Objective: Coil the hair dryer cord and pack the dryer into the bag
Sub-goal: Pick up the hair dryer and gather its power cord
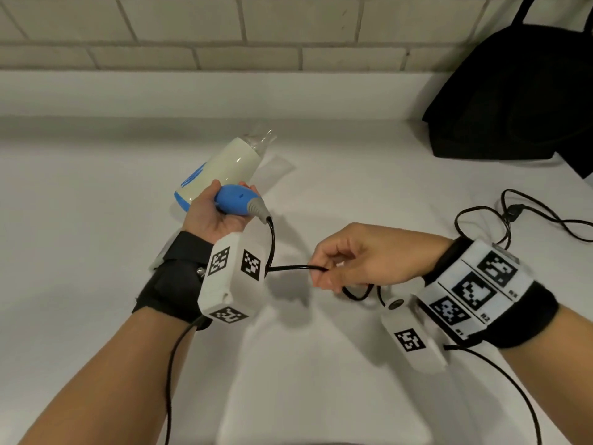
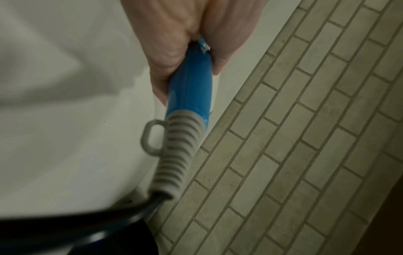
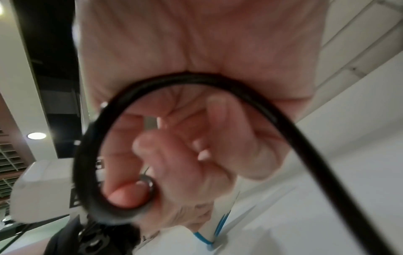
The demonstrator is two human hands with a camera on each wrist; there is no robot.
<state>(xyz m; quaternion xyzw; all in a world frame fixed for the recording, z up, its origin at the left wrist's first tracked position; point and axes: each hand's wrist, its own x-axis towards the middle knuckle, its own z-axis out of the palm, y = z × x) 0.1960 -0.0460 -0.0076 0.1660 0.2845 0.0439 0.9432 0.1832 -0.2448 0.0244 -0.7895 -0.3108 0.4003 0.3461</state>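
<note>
The hair dryer [image 1: 224, 165] has a cream barrel and a blue handle [image 1: 237, 203]. My left hand [image 1: 221, 213] grips that handle above the white table, barrel pointing away; the left wrist view shows the blue handle [image 2: 191, 82] and its grey ribbed strain relief [image 2: 174, 155]. The black cord [image 1: 288, 268] drops from the handle and runs right to my right hand [image 1: 324, 277], which pinches it. In the right wrist view the cord [image 3: 196, 79] loops around the curled fingers [image 3: 174, 155]. The rest of the cord and its plug [image 1: 513, 210] lie loose on the table at right.
A black bag [image 1: 513, 101] stands at the back right against the tiled wall [image 1: 224, 30]. The white table [image 1: 96, 220] spreads left and toward me. Thin black cables from the wrist cameras trail off both forearms.
</note>
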